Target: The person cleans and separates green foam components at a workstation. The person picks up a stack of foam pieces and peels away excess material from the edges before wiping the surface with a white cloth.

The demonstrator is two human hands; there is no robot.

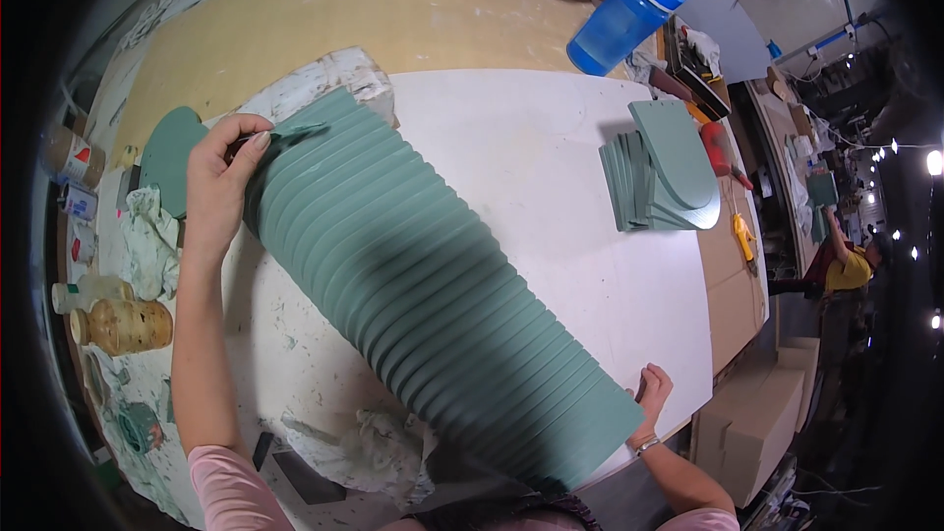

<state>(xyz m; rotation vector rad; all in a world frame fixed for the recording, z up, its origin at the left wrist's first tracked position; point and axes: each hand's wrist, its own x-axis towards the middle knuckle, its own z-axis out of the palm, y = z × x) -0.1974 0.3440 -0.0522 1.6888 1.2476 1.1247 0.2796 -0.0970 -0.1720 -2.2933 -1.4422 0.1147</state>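
A long, fanned row of overlapping green boards (423,275) slants from the upper left to the lower right in front of me. The boards have rounded ends along one side. At its upper left end my left hand (231,152) is closed, pinching a small dark, flat scraper-like tool (298,133) smeared with green against the top boards. My right hand (651,398), with a band on the wrist, is at the lower right end. Its fingers curl at the edge of the last board, and part of the hand is hidden behind it.
A smaller stack of round-ended green boards (678,162) lies at the right. A blue bottle (629,15) stands at the back. Jars (128,325) and stained rags (152,246) line the left, with a crumpled cloth (369,452) near me. Another person (848,265) works far right.
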